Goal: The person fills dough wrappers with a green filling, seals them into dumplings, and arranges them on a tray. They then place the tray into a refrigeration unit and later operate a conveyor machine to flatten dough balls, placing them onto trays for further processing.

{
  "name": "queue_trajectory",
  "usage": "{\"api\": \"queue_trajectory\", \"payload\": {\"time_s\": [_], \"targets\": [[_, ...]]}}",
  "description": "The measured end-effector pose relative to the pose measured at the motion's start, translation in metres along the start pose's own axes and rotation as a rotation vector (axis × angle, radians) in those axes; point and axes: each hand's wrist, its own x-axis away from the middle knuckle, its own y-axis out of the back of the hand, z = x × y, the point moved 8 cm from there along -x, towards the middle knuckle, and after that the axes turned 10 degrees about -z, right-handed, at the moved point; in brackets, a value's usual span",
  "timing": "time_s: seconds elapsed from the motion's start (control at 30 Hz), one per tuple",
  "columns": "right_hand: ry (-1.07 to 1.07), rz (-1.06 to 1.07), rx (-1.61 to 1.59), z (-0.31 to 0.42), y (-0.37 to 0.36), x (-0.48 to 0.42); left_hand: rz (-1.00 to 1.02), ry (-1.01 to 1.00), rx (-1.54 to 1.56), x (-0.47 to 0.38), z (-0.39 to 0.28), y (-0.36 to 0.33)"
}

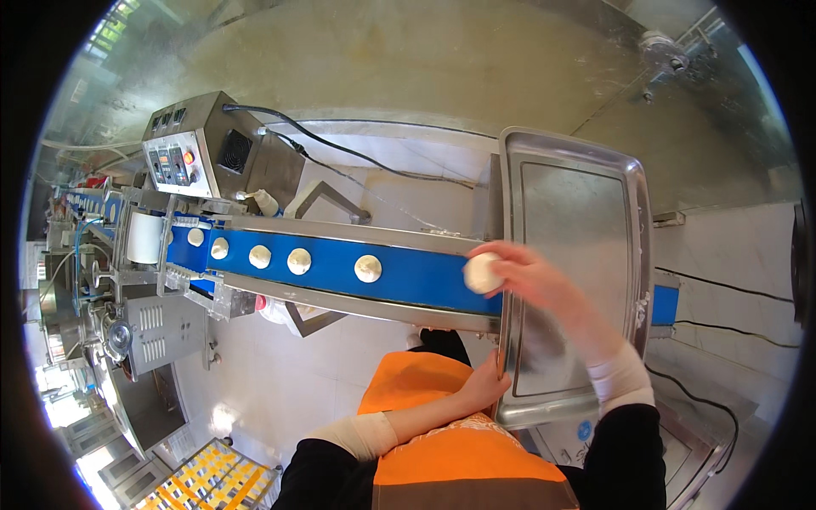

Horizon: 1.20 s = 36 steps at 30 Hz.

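Observation:
My right hand grips a round, pale dough ball at the right end of the blue conveyor belt, beside the left rim of a metal tray. The hand is slightly blurred. No dough shows on the tray's visible surface. My left hand is closed around the tray's left rim near my orange apron, its fingers partly hidden. Farther left, several more dough balls sit spaced in a row along the belt.
A steel control box with a lit red button stands behind the belt, trailing black cables. At left is machinery with a white roller. A rack with orange-yellow strips stands at lower left. Metal rails edge the belt.

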Motion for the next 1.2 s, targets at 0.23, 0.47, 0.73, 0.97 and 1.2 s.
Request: {"api": "queue_trajectory", "payload": {"time_s": [0.23, 0.47, 0.73, 0.97, 1.2], "targets": [[-0.07, -0.044, -0.035, -0.059, -0.059, -0.019, -0.143, -0.057, 0.002, 0.02, -0.005, -0.009], [0.578, -0.284, 1.032, -0.036, -0.097, -0.047, -0.165, -0.075, 0.001, 0.07, -0.011, -0.003], [1.025, -0.491, 1.337, -0.014, -0.108, -0.03, -0.108, -0.049, 0.094, 0.119, 0.011, -0.006], [1.079, -0.576, 1.572, 0.152, -0.095, 0.204, -0.248, -0.246, 0.246, 0.145, -0.016, 0.031], [1.177, -0.915, 1.237, 0.155, 0.079, 0.192, -0.765, -0.426, 0.252, 0.215, -0.034, 0.115]]}}
